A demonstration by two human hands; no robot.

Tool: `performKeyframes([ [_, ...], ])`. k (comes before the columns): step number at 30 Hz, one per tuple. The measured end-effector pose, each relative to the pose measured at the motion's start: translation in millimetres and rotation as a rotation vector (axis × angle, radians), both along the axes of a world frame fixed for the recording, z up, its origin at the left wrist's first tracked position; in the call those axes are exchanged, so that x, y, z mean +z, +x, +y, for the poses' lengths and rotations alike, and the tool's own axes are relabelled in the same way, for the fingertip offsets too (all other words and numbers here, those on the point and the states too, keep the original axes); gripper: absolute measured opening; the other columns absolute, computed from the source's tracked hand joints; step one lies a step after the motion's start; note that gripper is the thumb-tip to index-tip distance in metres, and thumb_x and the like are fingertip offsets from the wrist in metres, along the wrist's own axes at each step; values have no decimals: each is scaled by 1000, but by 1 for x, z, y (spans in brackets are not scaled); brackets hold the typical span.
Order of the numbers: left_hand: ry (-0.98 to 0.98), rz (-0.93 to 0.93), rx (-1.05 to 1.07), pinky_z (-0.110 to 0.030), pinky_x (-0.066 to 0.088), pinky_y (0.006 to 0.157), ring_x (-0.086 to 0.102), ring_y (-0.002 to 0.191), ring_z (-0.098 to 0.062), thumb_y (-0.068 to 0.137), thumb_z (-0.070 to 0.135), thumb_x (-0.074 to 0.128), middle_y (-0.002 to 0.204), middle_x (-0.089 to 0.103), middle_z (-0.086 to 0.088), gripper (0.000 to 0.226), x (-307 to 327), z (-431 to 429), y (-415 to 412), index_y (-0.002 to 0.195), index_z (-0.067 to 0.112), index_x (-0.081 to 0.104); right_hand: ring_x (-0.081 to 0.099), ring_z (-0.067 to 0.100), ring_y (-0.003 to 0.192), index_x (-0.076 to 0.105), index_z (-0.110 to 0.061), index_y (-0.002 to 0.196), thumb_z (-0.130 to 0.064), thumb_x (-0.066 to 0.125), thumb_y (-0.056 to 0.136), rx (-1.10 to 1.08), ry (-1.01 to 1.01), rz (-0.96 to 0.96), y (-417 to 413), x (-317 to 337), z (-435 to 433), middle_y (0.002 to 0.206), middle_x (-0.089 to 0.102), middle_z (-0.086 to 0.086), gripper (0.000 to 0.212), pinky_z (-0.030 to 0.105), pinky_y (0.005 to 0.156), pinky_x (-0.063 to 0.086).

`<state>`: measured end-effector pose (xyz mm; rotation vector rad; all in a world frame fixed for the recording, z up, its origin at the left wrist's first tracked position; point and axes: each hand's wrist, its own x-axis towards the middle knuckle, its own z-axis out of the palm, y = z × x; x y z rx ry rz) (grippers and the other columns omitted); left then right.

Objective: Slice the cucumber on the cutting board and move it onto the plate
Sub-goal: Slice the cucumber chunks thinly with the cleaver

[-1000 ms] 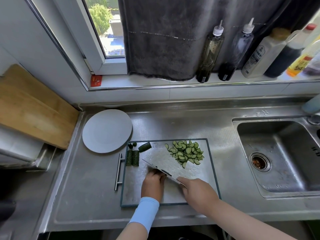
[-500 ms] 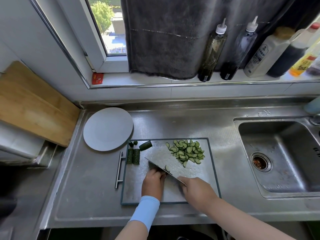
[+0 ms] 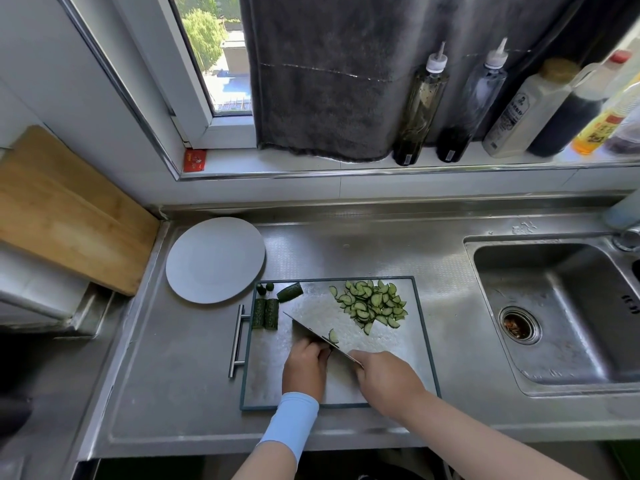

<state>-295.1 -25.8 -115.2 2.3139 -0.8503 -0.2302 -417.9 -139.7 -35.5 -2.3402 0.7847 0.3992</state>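
Note:
A steel cutting board (image 3: 398, 372) with a dark rim lies on the counter. A heap of half-moon cucumber slices (image 3: 372, 303) sits at its far right. Uncut cucumber pieces (image 3: 266, 312) and two small end bits (image 3: 265, 289) lie at its far left corner. My right hand (image 3: 386, 379) grips the handle of a cleaver (image 3: 311, 332), blade angled toward the far left, one slice (image 3: 333, 336) clinging to it. My left hand (image 3: 304, 367), fingers curled, sits just left of the blade; whatever it holds down is hidden. The round grey plate (image 3: 214, 259) stands bare, far left of the board.
A sink (image 3: 561, 306) lies to the right. A wooden board (image 3: 65, 209) leans at the left wall. Several sauce and oil bottles (image 3: 420, 105) line the windowsill under a dark curtain. The board's bar handle (image 3: 237, 341) sticks out on its left.
The cleaver has come down and shifted slightly; a cut slice now sticks to the blade's right face. Both hands stay in the same spot on the board.

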Motion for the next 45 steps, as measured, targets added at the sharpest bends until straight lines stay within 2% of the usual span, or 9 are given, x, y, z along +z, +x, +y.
performKeyframes([
  [3, 17, 16, 12, -22, 47, 67, 62, 75, -26, 75, 8, 79, 83, 67, -5, 9, 0, 0, 0, 79, 14, 74, 50, 22, 73, 58, -31, 112, -24, 38, 100, 16, -24, -21, -10, 3, 1, 78, 56, -6, 24, 33, 58, 36],
  [6, 18, 22, 6, -21, 43, 71, 63, 78, -26, 75, 7, 78, 85, 68, -6, 10, 4, 0, -1, 80, 15, 75, 58, 25, 78, 58, -31, 118, -26, 38, 101, 18, -27, -26, -18, 7, -1, 84, 66, 0, 27, 36, 66, 47],
  [15, 0, -12, 4, -18, 42, 69, 64, 72, -23, 72, 5, 80, 81, 67, -3, 13, 8, 0, 0, 75, 16, 74, 62, 24, 85, 59, -32, 126, -26, 38, 103, 18, -5, 3, -25, 13, -5, 94, 71, 2, 31, 34, 74, 51],
  [20, -9, -11, -2, -19, 47, 66, 62, 75, -20, 71, 6, 81, 82, 67, 0, 12, 0, 2, 1, 76, 15, 75, 50, 23, 74, 61, -30, 109, -22, 38, 101, 22, 7, 1, -12, 5, -2, 72, 53, -8, 25, 25, 52, 32],
  [22, -6, -14, -10, -23, 49, 61, 62, 74, -20, 70, 5, 82, 81, 66, -1, 13, -3, 3, 2, 75, 14, 74, 47, 21, 74, 61, -30, 108, -21, 37, 100, 17, 7, -5, -5, 2, 0, 73, 49, -9, 26, 22, 51, 28],
  [27, -15, -46, -23, -25, 50, 57, 59, 74, -19, 70, 5, 82, 82, 65, -1, 12, -5, 4, 0, 76, 13, 73, 50, 21, 76, 60, -35, 119, -22, 37, 98, 18, 7, 13, 5, -1, 0, 92, 69, 1, 34, 32, 67, 42],
  [33, -2, -25, -22, -23, 49, 57, 62, 69, -21, 68, 7, 84, 77, 65, 0, 14, 0, 3, 2, 73, 15, 73, 57, 25, 79, 59, -30, 111, -23, 37, 100, 34, 7, -9, 1, 0, 1, 80, 60, -3, 26, 33, 64, 39],
  [38, 17, 0, -15, -21, 48, 66, 63, 73, -22, 72, 8, 81, 82, 68, -1, 13, 2, 3, 2, 77, 19, 74, 63, 25, 87, 57, -33, 127, -27, 39, 102, 36, -10, -19, -14, 4, 1, 95, 72, 2, 32, 37, 75, 51],
  [45, 2, 1, -20, -9, 34, 68, 61, 72, -17, 71, 6, 81, 82, 66, 2, 16, 4, 3, 2, 75, 19, 73, 61, 23, 80, 60, -27, 114, -28, 38, 103, 29, 8, -9, -26, 9, -4, 87, 69, 0, 25, 35, 72, 49],
])
